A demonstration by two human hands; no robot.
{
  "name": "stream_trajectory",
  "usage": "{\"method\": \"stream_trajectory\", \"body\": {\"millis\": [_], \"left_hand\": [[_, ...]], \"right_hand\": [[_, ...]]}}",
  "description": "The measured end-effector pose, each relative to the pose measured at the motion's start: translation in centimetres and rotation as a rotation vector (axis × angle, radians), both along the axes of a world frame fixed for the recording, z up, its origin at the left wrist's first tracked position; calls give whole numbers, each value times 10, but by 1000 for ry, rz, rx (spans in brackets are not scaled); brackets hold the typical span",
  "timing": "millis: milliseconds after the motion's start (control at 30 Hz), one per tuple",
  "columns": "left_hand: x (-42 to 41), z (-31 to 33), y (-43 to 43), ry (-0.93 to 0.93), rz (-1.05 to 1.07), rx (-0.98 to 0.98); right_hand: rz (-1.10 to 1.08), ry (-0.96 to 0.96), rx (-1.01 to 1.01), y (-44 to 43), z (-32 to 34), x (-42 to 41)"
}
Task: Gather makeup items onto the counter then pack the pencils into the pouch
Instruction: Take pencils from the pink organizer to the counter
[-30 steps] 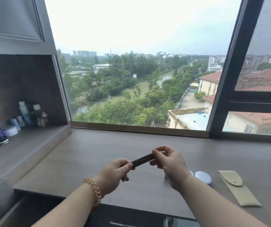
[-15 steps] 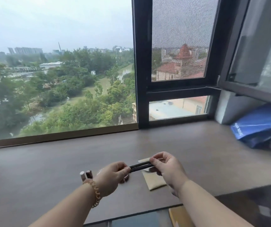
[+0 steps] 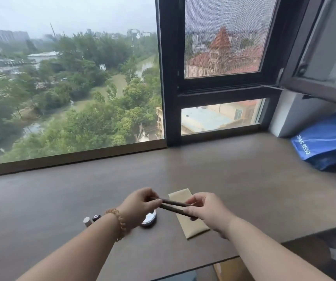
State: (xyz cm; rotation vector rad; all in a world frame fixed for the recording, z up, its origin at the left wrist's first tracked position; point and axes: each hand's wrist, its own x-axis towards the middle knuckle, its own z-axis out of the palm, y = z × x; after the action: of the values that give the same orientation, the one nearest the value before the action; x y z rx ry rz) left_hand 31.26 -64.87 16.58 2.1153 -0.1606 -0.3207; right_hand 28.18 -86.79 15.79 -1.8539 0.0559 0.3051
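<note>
Above pouch (image 3: 191, 224), half hidden: both hands pinch pencils (image 3: 173, 205).

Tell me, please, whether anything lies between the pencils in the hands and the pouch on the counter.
Nothing visible does. The left hand and right hand hold the pencils directly above the pouch. The round compact sits off to its left. Whether the pouch's mouth is open cannot be told.

High-rise home, window-side room. Brown bench (image 3: 224, 175) under large window (image 3: 71, 78) at 12 o'clock. Blue bag (image 3: 325, 142) at 3 o'clock.
</note>
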Motion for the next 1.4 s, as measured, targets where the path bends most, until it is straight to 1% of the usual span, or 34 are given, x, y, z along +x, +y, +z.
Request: {"method": "stream_trajectory", "body": {"millis": [200,267,333,367,433,500,567,633,700,733,833,900,933,1100,1267,1333,1400], "left_hand": [[45,-24,16,47,-103,45],[59,-33,16,54,-164,112],[68,-40,13,58,-208,183],[72,-43,11,58,-198,202],[80,-55,4,38,-80,203],[79,-65,-3,34,112,159],[71,-78,-11,88,251,195],[59,-95,-18,190,275,283],[53,-110,-23,314,259,319],[52,-115,-24,404,269,275],[52,-121,-26,711,343,-35],[49,-120,-28,815,426,-203],[48,-121,-29,838,471,-253],[43,-124,-35,859,585,-341],[43,-115,-43,844,604,-343],[44,-117,-46,819,615,-316],[48,-120,-49,753,636,-235]], "right_hand": [[222,98,-287,25,-36,34],[273,159,-307,34,-51,40],[267,206,-291,38,-63,40],[242,219,-265,39,-70,41],[159,240,-195,43,-83,43],[75,265,-154,49,-93,46],[16,303,-101,56,-104,52],[-35,352,-15,63,-115,60],[-55,402,10,68,-119,66],[-52,428,7,69,-120,68],[14,470,-4,67,-122,74],[63,471,-33,64,-124,79],[85,468,-43,63,-124,80],[218,432,-109,54,-121,86],[289,376,-173,47,-122,91],[301,341,-229,48,-122,92],[274,311,-285,50,-123,91]]}}
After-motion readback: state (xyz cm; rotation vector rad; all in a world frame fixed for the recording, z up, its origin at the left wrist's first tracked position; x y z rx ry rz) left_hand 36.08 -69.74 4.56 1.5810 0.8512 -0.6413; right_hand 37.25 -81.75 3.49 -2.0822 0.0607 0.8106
